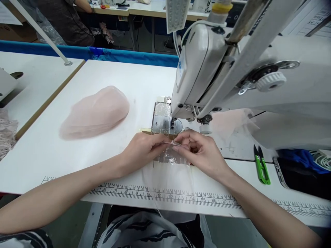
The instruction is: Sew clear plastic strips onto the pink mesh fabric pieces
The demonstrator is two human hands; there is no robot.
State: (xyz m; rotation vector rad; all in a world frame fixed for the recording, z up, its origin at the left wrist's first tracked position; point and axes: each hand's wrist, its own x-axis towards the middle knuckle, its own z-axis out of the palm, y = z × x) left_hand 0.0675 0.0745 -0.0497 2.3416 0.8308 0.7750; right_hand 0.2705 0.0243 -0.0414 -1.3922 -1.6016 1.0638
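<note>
At far left, scraps point(7, 134) lay in a tangle, and across the white table point(144, 79) rested a pink pile point(94, 113) of thin layers, untouched by either hand; if those pieces were part of the work, a good share seemed to be waiting or set aside, and which of the two could not be told. The left hand point(144, 148) pinched sheer cloth point(170, 143) between thumb and fingertips, at the near side of the machine point(201, 65). The cloth was not under the needle, so the work looked to be at the handling of an edge rather than at stitching; any seam was too small to see. The right hand point(199, 148) met the left there, its thumb and forefinger closed on the same cloth, the other fingers curled. Farther right, a pink piece point(230, 122) lay beneath the machine's arm, its stage unclear. Green snips point(261, 165) and, beside them, a phone point(297, 175) lay at far right, both out of the hands
</note>
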